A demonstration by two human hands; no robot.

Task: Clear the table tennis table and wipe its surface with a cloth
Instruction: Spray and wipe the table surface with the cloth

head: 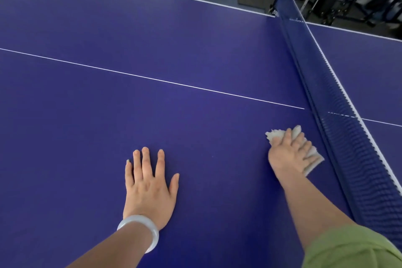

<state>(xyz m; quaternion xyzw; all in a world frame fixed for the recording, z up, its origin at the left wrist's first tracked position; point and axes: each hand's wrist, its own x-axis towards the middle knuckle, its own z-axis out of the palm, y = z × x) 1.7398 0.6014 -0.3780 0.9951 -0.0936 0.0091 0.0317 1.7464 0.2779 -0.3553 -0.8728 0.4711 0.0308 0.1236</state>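
thinking~34 words, lower case, textbook figure legend, open with an adverb.

Points: left hand (150, 189), right hand (289, 154), cloth (313, 154) visible part; cloth visible at 1270,785 or 1440,900. table tennis table bare part (152, 50). net (326, 93). bracelet (141, 230).

Right hand: fingers spread straight pressing cloth flat -> open per rule ("straight fingers press a thing"). Fingers look fairly straight, spread over cloth. I'd say open.

Text: "above: left hand [..], fingers straight and spread, rests flat on the table tennis table [..]. right hand [..], fingers extended, presses a pale cloth [..] lying under and beyond its fingertips, just short of the net [..]."

"above" is adverb. Maybe "below". Hmm; "shown:" not adverb. "left to right:" hmm. Use "centrally," fine? "Foremost," Let me use "nearby," ... "Here" banned. "leftward:" ok. I'll use "leftward, the left hand..." Good.

Count words about 34.leftward, the left hand (150, 189) rests flat on the table tennis table (152, 50), fingers straight and spread. right hand (289, 154), fingers extended, presses a pale cloth (314, 158) protruding beyond its fingertips, beside the net (326, 93).

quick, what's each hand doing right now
left hand: open, flat on the table, holding nothing.
right hand: open, fingers spread, pressing the cloth onto the table near the net.
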